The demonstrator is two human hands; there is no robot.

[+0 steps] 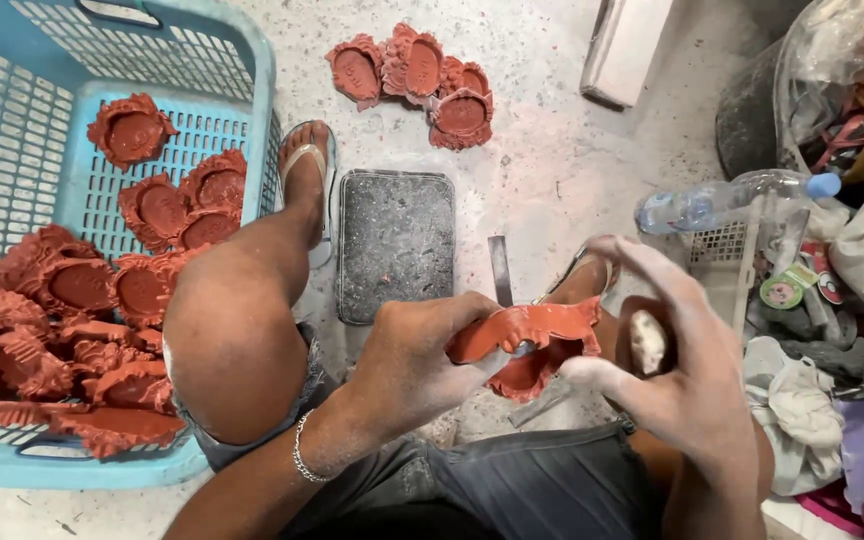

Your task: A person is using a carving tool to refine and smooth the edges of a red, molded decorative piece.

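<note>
**Holding one red mould, most still in the basket**

Gripping the red rubber mould (532, 340) between the knees, the left hand (417, 355) is closed on its rim; the right hand (687, 370) has loosely spread fingers and cups something pale. The mould's long axis runs left-right, cavity down. Four moulds (417, 80) lie aside; many fill the blue basket (252, 60).

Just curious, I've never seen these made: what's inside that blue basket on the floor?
The blue basket holds a heap of red clay pieces with frilly edges and oval hollows, some lying singly higher up. The person's knee covers part of the heap, and pieces underneath are hidden.
</note>
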